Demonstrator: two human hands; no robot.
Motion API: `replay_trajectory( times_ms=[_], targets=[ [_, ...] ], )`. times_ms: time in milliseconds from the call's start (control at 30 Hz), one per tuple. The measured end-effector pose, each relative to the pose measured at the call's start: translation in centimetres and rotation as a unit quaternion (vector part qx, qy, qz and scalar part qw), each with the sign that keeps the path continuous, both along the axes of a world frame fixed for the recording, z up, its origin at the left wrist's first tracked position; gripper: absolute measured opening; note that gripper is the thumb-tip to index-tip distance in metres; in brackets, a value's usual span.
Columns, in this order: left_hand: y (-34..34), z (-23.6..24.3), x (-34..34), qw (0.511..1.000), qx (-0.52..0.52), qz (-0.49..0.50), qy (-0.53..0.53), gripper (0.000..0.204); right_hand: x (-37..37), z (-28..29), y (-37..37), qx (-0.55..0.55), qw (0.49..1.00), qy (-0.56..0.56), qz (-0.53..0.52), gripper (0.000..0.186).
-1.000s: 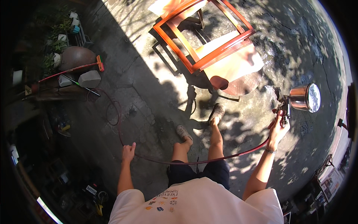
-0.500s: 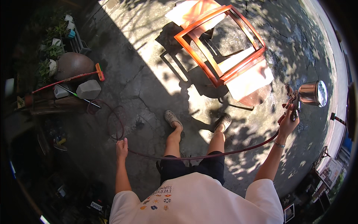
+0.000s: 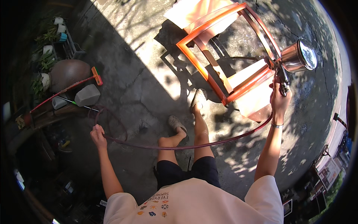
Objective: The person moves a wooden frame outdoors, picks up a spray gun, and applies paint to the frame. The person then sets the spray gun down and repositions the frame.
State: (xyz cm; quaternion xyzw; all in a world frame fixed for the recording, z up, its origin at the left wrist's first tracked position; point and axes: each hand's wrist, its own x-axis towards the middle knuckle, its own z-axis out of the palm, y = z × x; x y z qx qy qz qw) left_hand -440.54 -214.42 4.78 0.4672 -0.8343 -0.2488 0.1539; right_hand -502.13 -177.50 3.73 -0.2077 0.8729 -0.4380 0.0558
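My right hand (image 3: 280,98) is closed around the handle of a spray gun (image 3: 280,72) with a shiny metal cup (image 3: 298,56) on it. The gun is beside the right end of an orange-brown wooden frame (image 3: 205,69); whether they touch I cannot tell. A dark red air hose (image 3: 179,147) runs from below my right hand, sags across in front of my legs, and reaches my left hand (image 3: 98,136). That hand is closed on the hose, out to the left. The frame rests raised over the ground, with pale sheets (image 3: 255,99) under it.
At the left lie a broom (image 3: 97,75) with a red handle, a grey block (image 3: 87,95) and a big brown rounded pot (image 3: 69,76). Potted plants (image 3: 45,59) stand behind them. Loops of hose (image 3: 125,127) lie on the cracked concrete ground (image 3: 130,93).
My right hand has carried the spray gun forward and left, close to the frame. My left hand has moved left with the hose. One foot has stepped forward.
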Motion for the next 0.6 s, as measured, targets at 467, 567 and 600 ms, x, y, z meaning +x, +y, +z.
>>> replay_trajectory(
  times_ms=[467,567,600],
  targets=[
    [-2.5,-1.2,-5.6,0.991,0.116,0.060,0.022,0.053,3.9,-1.2,-9.8,0.043,0.953,-0.221,0.203,0.018],
    [-2.7,-0.5,-7.5,0.990,0.116,0.063,0.038,0.053,0.1,-4.2,-11.0,0.024,0.980,-0.172,0.095,0.027],
    [-2.7,-0.3,-7.7,0.992,0.111,0.061,0.028,0.054,-1.7,-5.1,-10.8,0.082,0.978,-0.173,0.080,0.029]
  ],
)
